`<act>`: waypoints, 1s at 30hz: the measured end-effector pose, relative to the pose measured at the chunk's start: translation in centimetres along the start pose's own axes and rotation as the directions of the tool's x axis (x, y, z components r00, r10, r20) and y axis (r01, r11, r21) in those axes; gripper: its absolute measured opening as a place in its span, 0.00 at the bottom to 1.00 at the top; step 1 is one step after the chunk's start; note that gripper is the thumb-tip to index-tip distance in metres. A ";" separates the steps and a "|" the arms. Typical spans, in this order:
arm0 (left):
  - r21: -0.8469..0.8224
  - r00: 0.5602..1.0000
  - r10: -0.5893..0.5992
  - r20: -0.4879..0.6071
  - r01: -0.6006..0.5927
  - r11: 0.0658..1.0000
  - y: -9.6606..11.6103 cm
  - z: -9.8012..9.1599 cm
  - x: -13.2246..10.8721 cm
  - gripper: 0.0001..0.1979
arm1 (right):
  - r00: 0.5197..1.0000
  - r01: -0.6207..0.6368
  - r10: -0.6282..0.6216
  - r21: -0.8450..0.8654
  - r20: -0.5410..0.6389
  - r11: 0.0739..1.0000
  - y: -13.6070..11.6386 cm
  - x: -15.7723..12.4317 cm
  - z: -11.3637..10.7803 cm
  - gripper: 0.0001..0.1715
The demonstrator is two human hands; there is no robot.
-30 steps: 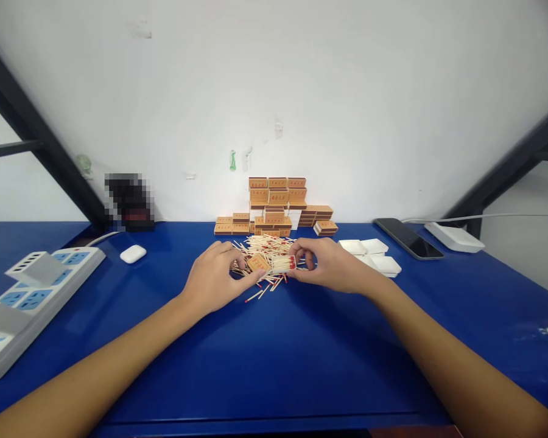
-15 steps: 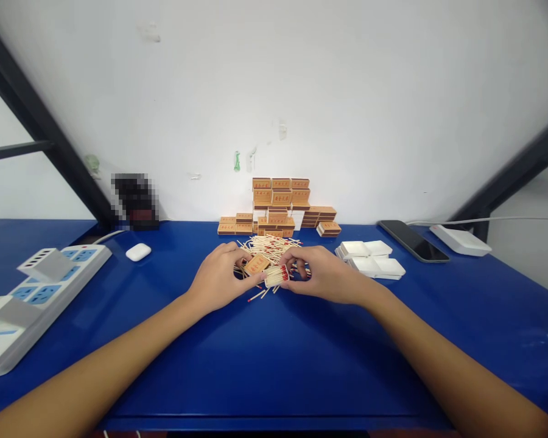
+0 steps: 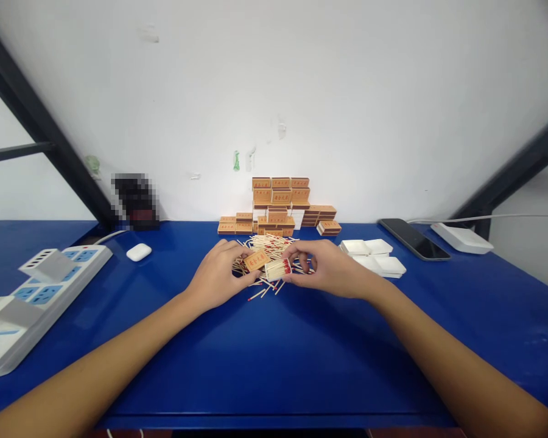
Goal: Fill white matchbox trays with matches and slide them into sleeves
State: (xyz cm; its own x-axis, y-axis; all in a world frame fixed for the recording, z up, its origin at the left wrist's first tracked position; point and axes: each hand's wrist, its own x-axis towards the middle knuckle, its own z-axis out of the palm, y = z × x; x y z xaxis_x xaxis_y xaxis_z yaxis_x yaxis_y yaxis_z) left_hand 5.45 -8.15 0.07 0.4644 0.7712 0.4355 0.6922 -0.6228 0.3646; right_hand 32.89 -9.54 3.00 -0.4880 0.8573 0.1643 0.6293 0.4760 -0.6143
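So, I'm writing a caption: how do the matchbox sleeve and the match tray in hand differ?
The matchbox sleeve is orange-brown with red print; the match tray is white. The left hand holds the sleeve, the right hand the tray. Red-tipped matches show in the tray; the sleeve's inside is hidden. Both are rectangular.

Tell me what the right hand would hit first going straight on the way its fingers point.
With its tray of matches leading, the right hand would probably meet the matchbox cover in the left hand first; depth is hard to judge.
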 end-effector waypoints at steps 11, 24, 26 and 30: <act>-0.114 0.999 0.041 0.002 -0.040 0.993 -1.0 -1.1 0.3 0.22 | 0.997 -0.037 0.042 0.079 -0.065 0.996 1.4 0.4 -0.9 0.24; -0.238 0.997 0.056 0.048 -0.043 0.970 -1.1 -0.9 0.1 0.23 | 0.995 0.016 0.001 0.169 -0.101 0.985 1.1 0.5 -0.5 0.22; -0.260 0.998 0.045 0.049 -0.031 0.965 -1.1 -0.9 0.1 0.24 | 0.994 0.018 0.003 0.180 -0.114 0.984 0.8 0.5 -0.5 0.22; -0.314 0.998 -0.010 0.067 0.031 0.949 -1.0 -1.0 0.2 0.23 | 0.991 0.025 0.003 0.201 -0.137 0.979 0.6 0.4 -0.5 0.21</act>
State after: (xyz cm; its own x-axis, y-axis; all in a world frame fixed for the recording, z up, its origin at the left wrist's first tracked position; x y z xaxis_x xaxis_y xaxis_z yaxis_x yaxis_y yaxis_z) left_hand 4.32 -7.52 0.64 0.4935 0.7844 0.3756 0.4976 -0.6089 0.6178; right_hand 33.35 -8.84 3.06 -0.3983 0.8776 0.2669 0.4822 0.4478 -0.7530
